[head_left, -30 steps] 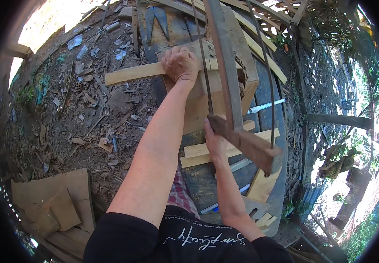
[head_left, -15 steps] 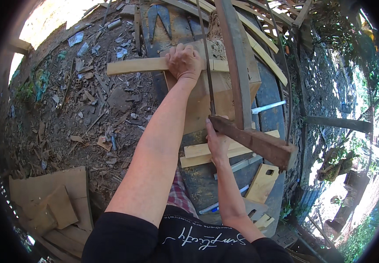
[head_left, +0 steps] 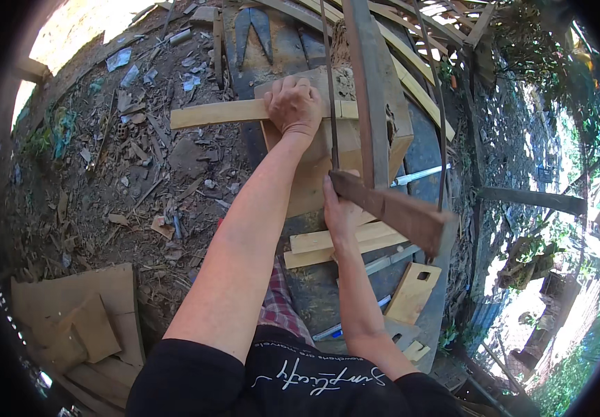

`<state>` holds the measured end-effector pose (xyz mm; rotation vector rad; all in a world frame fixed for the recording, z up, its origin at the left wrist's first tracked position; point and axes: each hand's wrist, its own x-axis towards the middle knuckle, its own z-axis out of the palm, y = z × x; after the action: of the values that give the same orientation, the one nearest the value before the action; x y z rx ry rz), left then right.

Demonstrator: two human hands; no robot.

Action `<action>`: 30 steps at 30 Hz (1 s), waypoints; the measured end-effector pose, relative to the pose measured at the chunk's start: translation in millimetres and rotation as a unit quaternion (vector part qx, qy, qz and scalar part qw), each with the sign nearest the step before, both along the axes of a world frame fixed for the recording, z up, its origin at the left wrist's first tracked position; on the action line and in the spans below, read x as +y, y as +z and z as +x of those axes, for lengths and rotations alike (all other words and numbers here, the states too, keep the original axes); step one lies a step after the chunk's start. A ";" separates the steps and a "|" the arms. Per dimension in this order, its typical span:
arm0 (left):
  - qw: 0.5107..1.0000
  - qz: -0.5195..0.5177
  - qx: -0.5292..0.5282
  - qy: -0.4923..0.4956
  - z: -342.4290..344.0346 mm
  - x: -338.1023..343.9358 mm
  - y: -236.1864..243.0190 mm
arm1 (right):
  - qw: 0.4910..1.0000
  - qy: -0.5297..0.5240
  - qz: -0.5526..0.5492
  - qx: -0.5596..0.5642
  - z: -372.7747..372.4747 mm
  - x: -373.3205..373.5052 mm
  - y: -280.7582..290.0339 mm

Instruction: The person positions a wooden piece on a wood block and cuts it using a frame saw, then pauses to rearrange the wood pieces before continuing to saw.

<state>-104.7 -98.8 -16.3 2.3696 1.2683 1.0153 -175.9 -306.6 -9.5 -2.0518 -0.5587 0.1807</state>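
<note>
My left hand (head_left: 293, 110) is closed over a pale wooden strip (head_left: 220, 113), pressing it onto a large squared wood block (head_left: 312, 179). The strip lies crosswise and sticks out past the block on the left. In my closed right hand (head_left: 342, 214) is the near end of a wooden frame saw (head_left: 375, 104). Its narrow blade runs away from me and crosses the strip just right of my left hand. How deep the blade sits in the wood I cannot tell. The saw's frame covers the strip's right end.
The block rests on a dark, worn bench (head_left: 314, 295). Wood pieces (head_left: 345, 243) and a board with a square hole (head_left: 414, 292) lie nearer me. A dark V-shaped tool (head_left: 253, 35) is at the far end. Scrap-strewn ground lies left, with cardboard-like sheets (head_left: 95, 326) below.
The saw and my right hand have shifted slightly away from me, and the frame has swung a little left. My left hand still presses the strip in about the same place.
</note>
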 end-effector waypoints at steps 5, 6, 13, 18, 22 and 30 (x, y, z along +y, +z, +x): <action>1.000 -0.003 0.010 -0.004 2.8 -4.0 0.9 | 1.000 -0.001 -0.010 0.015 -7.2 -10.8 1.8; 0.999 -0.026 0.034 -0.012 2.9 -4.5 2.1 | 0.997 0.020 -0.014 0.078 -17.4 -17.3 6.6; 0.999 -0.033 0.005 0.000 1.0 -4.6 6.4 | 0.957 -0.098 0.025 0.271 -94.1 -75.6 43.1; 0.999 -0.021 -0.008 -0.043 -2.1 -1.9 4.7 | 0.991 -0.044 -0.032 0.121 -52.5 -46.7 7.3; 0.998 -0.029 0.000 -0.047 -1.2 -3.2 5.6 | 0.994 -0.034 0.024 0.101 3.8 2.8 -16.6; 0.999 -0.016 0.032 0.024 4.2 -5.9 3.5 | 0.952 -0.111 -0.022 0.284 -78.7 -82.5 44.3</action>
<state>-100.5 -104.7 -12.8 2.3752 1.3595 0.9319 -254.6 -389.1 34.8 -1.9616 0.0342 0.6279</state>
